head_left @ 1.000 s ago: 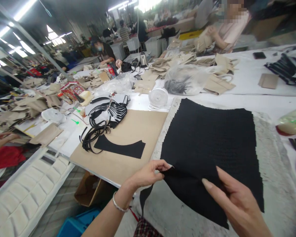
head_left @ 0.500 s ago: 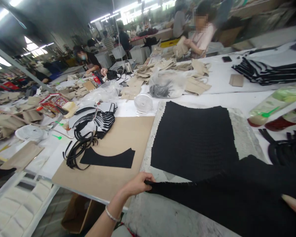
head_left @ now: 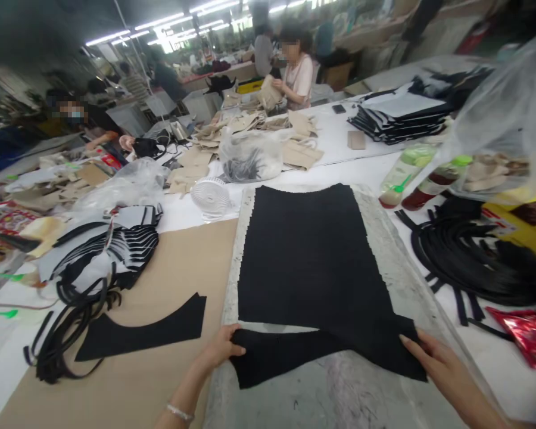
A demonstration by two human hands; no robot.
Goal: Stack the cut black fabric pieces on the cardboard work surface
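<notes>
A black cut fabric piece [head_left: 295,354] lies across the near edge of a grey work mat [head_left: 386,250], in front of a stack of large black fabric sheets [head_left: 308,250]. My left hand [head_left: 221,348] pinches the piece's left corner, fingers closed on it. My right hand [head_left: 433,357] holds its right corner, thumb on top of the cloth. A curved black fabric piece [head_left: 147,330] rests on brown cardboard [head_left: 183,262] to the left.
Black straps [head_left: 469,262] coil at the right, beside two bottles [head_left: 422,179] and a red packet [head_left: 527,333]. A small white fan [head_left: 211,196], plastic bags and beige pieces lie beyond. Striped fabric and black strips [head_left: 111,256] sit at the left. Other people work at far tables.
The view swung right. My two hands lifted the black piece off the stack, spread it wide, and now hold it flat on the mat's near edge.
</notes>
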